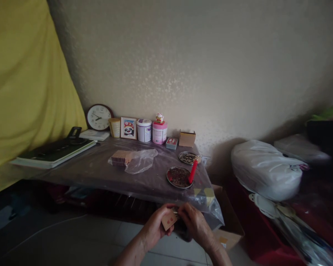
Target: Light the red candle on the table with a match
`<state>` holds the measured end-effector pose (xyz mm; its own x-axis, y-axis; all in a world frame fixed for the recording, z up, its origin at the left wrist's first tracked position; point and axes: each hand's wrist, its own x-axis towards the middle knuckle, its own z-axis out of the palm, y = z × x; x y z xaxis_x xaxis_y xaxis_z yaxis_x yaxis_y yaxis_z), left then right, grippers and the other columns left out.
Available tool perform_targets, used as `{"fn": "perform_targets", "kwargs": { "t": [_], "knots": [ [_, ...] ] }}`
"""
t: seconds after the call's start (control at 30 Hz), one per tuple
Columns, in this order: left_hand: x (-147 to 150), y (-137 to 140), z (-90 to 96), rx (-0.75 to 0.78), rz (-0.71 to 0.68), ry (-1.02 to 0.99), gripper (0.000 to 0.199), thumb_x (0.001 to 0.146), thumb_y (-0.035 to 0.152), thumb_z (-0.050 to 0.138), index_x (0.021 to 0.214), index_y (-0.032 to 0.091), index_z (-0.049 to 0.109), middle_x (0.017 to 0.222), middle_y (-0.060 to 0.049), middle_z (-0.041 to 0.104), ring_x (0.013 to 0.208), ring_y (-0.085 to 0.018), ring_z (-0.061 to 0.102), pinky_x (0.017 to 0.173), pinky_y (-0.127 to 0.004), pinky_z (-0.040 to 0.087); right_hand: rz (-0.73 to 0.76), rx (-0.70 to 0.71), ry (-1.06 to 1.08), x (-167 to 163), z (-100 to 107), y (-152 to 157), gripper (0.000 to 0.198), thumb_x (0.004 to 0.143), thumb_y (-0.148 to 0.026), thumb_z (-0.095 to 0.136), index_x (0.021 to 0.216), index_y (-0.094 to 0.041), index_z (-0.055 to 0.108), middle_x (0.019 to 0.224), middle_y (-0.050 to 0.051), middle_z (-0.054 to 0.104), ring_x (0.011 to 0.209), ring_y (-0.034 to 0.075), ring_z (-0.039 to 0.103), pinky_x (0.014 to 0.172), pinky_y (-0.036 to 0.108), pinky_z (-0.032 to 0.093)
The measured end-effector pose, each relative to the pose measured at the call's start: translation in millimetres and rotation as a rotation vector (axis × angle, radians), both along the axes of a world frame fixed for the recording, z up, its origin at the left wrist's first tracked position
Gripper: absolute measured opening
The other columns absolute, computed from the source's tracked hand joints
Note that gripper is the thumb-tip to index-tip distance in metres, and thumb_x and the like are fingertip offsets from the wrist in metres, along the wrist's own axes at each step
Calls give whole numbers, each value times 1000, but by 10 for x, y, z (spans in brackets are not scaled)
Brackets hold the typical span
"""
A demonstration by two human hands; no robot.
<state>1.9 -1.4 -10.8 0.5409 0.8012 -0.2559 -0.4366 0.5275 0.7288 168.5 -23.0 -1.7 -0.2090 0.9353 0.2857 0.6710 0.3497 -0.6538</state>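
Both of my hands meet low in the view, in front of the table's near edge. My left hand (155, 226) holds a small tan paper packet (169, 220) with red print. My right hand (195, 222) has its fingers closed on the packet's right end; what lies under those fingers is hidden. Just beyond the hands, on the plastic-covered low table (100, 168), a round metal dish (178, 177) holds dark bits, with a red stick (193, 171) leaning in it. A second metal dish (188, 157) sits behind it.
A clear bag with a brown block (133, 159) lies mid-table. A clock (99, 117), picture frame (128, 128), two tins (152, 130) and a small box (187, 138) line the wall. A flat device (54, 151) lies left. A white bag (266, 168) sits right, a cardboard box (227, 231) below.
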Motion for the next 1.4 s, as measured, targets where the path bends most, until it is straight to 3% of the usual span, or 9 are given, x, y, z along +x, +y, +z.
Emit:
{"fn": "perform_targets", "kwargs": {
  "t": [0.13,0.37,0.6,0.77,0.97,1.13,1.23,1.4],
  "knots": [
    [8,-9,30,21,30,-7,31,75,28,49,101,15,57,64,0,60,43,-9,49,43,-24,28,-31,23,92,4,25,8,19,89,-29,46,81,-20,60,79,1,63,73,14,59,69,24,44],
    [12,-33,83,52,55,-35,30,76,28,48,101,16,59,71,-1,61,45,-9,50,45,-24,30,-61,-148,328,-39,102,3,22,84,-36,53,94,-19,63,93,4,68,86,18,62,78,27,46],
    [18,-59,114,67,38,-49,35,77,29,48,108,15,56,73,-3,62,47,-12,53,48,-26,33,-85,-281,653,-25,-21,67,28,73,-44,65,79,-16,64,67,-1,62,61,12,55,59,22,43],
    [-99,-18,136,202,-87,18,45,79,31,51,124,21,47,97,-8,65,73,-20,63,66,-33,43,-100,-284,694,56,-22,89,31,71,-47,67,75,-16,62,60,-3,58,56,10,52,56,22,41],
    [-288,12,222,452,-275,112,56,71,18,63,126,22,49,111,-9,63,104,-25,55,87,-37,41,-82,-290,710,99,2,72,32,70,-47,68,73,-16,63,57,-4,56,54,9,49,54,21,39],
    [-320,-2,253,478,-326,108,64,66,14,67,126,27,48,141,-8,39,122,-28,43,99,-41,34,-77,-314,733,109,21,67,33,68,-47,70,76,-16,63,60,-3,58,55,9,51,56,21,40],
    [-312,-1,230,515,-337,54,65,65,11,69,125,28,49,148,-6,26,130,-28,33,105,-41,28,-82,-323,746,109,48,61,33,67,-47,70,75,-16,64,61,-3,59,55,9,52,57,22,42],
    [-295,0,202,568,-332,47,65,65,12,69,124,28,49,148,-7,23,132,-29,30,106,-43,26,-83,-329,768,98,87,52,34,65,-49,71,73,-17,64,61,-2,61,56,10,54,58,23,44]
  ]
}}
